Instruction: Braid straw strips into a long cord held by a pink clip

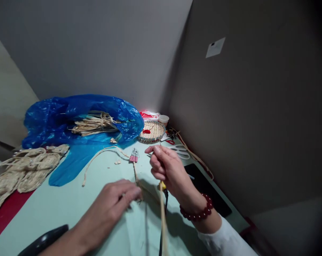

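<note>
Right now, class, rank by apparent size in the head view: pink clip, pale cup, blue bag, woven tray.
1. Blue bag
2. Woven tray
3. Pink clip and pale cup: too alike to rank

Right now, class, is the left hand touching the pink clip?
Apart. The head view shows green tabletop and a stretch of braided cord between the left hand and the pink clip.

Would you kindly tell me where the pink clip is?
In the head view, the pink clip sits just left of centre on the braid, beyond the left hand.
</note>
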`<state>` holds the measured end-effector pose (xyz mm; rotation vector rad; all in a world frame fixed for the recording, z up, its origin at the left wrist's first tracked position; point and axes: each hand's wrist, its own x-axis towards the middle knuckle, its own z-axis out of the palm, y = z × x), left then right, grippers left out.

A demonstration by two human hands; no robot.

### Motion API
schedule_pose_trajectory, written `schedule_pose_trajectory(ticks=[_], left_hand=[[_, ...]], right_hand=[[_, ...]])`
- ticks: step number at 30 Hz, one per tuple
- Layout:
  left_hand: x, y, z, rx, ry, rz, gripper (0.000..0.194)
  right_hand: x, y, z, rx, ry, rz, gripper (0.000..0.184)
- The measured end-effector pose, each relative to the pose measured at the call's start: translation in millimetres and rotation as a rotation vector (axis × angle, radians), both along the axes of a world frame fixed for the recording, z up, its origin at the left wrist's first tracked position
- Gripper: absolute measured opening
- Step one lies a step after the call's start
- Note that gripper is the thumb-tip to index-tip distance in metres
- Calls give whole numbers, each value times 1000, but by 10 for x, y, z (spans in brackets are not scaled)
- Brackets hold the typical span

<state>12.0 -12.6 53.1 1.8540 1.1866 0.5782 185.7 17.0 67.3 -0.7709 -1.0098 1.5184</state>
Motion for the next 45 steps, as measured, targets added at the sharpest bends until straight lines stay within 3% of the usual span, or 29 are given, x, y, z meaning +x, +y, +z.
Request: schedule_pose_trajectory(ticks=[3,8,12,16,21,25,32,37,41,45], left_hand=[[-94,185,-155,169,236,150,23],[6,351,-420,149,334,99,10],[40,360,-453,110,292,82,12],[9,355,-413,-44,175,50,14],[-49,323,-395,-563,-270,103,18],[-84,308,-440,-683,-372,139,22],[-65,286,-524,-681,-394,215,29],[-44,260,-600,-636,-440,258,30],[-30,264,-658,-627,-473,276,34],[-22,275,-643,-676,-517,289,34]], right_hand=[[99,52,-107,-13,-178,-6,23],[109,28,-338,217,-786,0,11],[83,-75,-447,371,-1216,6,9],[48,-128,-484,396,-1388,83,13],[46,-161,-454,383,-1263,66,15],[72,-179,-399,324,-1132,16,17],[189,-185,-129,238,-779,120,45],[185,-226,38,10,-462,181,30],[57,-219,-73,-56,-395,327,16],[-62,-209,-321,137,-690,207,9]])
